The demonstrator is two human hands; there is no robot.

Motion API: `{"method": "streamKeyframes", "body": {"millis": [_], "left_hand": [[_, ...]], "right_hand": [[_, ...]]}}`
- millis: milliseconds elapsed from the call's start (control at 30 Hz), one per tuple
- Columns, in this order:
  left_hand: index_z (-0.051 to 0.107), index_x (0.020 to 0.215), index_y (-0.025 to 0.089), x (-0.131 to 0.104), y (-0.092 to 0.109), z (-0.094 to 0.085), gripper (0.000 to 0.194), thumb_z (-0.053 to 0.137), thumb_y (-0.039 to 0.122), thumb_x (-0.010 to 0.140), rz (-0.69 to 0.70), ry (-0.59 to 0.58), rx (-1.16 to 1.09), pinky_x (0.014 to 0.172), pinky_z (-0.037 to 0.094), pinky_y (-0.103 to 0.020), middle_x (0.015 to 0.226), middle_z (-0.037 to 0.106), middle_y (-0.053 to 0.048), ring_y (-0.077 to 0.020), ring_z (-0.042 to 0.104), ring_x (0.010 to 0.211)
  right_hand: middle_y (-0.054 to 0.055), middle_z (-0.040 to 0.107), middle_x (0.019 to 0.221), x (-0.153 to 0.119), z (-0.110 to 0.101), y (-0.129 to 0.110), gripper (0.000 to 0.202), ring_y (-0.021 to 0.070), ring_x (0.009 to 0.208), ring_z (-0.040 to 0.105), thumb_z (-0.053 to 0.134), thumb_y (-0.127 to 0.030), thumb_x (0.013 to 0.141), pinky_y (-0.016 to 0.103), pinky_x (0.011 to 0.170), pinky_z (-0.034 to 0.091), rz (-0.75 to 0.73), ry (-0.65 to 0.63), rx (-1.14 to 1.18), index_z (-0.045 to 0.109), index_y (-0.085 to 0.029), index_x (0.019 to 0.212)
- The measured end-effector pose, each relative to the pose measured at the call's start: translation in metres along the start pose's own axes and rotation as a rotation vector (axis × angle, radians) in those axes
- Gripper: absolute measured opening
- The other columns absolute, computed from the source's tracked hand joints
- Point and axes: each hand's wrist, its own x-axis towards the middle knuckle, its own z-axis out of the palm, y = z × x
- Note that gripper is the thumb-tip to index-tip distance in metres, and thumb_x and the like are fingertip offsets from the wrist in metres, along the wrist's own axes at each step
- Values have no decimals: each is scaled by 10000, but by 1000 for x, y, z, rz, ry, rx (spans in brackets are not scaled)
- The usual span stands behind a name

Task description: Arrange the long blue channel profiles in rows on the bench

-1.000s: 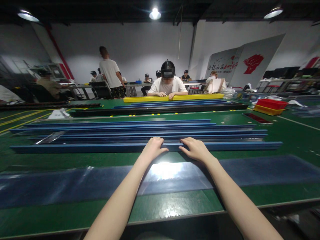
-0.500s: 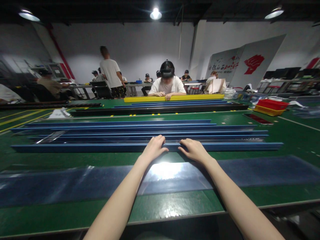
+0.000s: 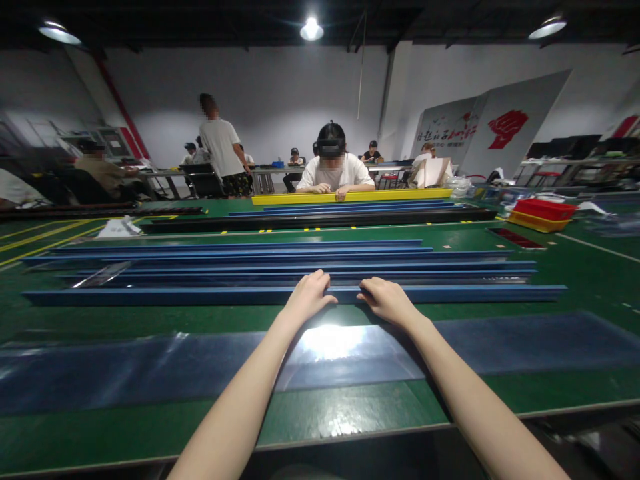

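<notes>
L hand (image 3: 309,293), R hand (image 3: 386,297): both gripping near blue strip (image 3: 465,293), approx. unmoved; work looks paused.
Yellow strip (image 3: 405,196), 12 o'clock: slid slightly twd 3 under co-worker's hands (image 3: 342,193).

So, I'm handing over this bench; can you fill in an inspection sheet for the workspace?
Surface: green tabletop, glossy.
Job's things: nearest blue strip, other blue strips behind it, translucent sheet lying flat in front.
Clutter: red tray on a yellow tray; dark flat object nearby.
Hands: left hand and right hand grip the nearest blue strip, apart.
Cables: thin cord-like line hanging overhead; its kind unclear.
Surroundings: person opposite behind a yellow strip; others further back.
</notes>
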Motion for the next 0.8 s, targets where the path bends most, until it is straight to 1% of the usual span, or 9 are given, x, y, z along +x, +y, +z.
{"method": "streamKeyframes", "body": {"millis": [100, 200, 333, 533, 700, 800], "left_hand": [[522, 795, 188, -1, 1, 1, 228, 622, 386, 744, 18, -17, 52, 720, 399, -293, 870, 565, -28, -190, 537, 845], [541, 831, 188, -2, 1, 2, 209, 581, 387, 780, 45, -51, 112, 750, 399, -303, 911, 591, -47, -206, 545, 905], [560, 846, 186, -3, 1, 4, 211, 551, 393, 803, 62, -71, 170, 747, 401, -297, 913, 610, -48, -205, 558, 909], [570, 845, 182, -3, 1, 4, 219, 539, 397, 811, 78, -59, 198, 729, 405, -297, 904, 623, -44, -205, 569, 894], [570, 841, 183, -3, 1, 4, 224, 533, 403, 813, 89, -58, 204, 723, 405, -294, 898, 625, -39, -202, 570, 887], [569, 840, 182, -3, 2, 4, 226, 527, 403, 817, 88, -65, 213, 721, 407, -295, 899, 626, -37, -203, 571, 890]], "right_hand": [[68, 623, 912, 0, 1, 0, 201, 167, 839, 555, 426, -320, 873, 241, 664, 337, -5, 4, 0, 571, -190, 925], [82, 629, 921, 0, 2, -3, 225, 181, 858, 549, 409, -319, 877, 264, 717, 335, -38, 31, -12, 572, -178, 944], [89, 638, 942, 2, 6, -7, 246, 189, 891, 542, 400, -315, 880, 291, 785, 315, -81, 75, -6, 571, -165, 972], [90, 639, 955, 3, 6, -9, 276, 199, 914, 538, 394, -346, 879, 293, 758, 330, -49, 66, -9, 583, -167, 970], [94, 625, 1013, 3, 5, -9, 273, 192, 965, 526, 408, -335, 876, 280, 781, 342, -62, 72, 9, 584, -160, 991], [91, 625, 1012, 3, 7, -8, 274, 190, 960, 527, 409, -333, 879, 282, 782, 345, -71, 84, 6, 584, -157, 996]]}}
